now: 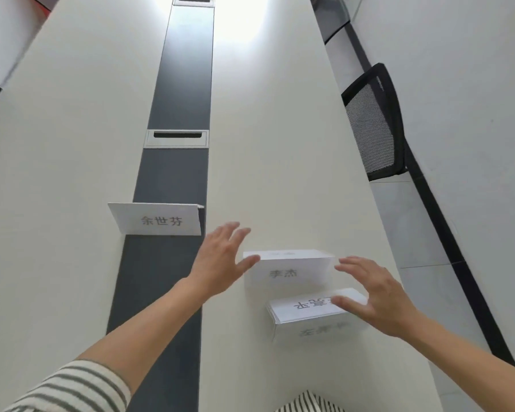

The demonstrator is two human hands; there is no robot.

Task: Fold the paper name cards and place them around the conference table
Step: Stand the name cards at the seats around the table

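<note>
Three folded white name cards with dark printed characters stand on the long white conference table (72, 129). One card (158, 220) stands at the left on the table's dark centre strip. A second card (287, 270) stands between my hands. My left hand (222, 258) is spread open at its left end, the thumb at the card's edge. My right hand (375, 292) is spread open at its right end, fingertips close to it. A third card (305, 313) lies nearest to me, its print upside down; my right thumb rests on its right part.
A dark strip (179, 84) runs down the table's middle with two metal cable hatches, one (176, 138) beyond the left card. A black mesh chair (372, 123) stands by the table's right edge. Another dark chair edge shows at far left.
</note>
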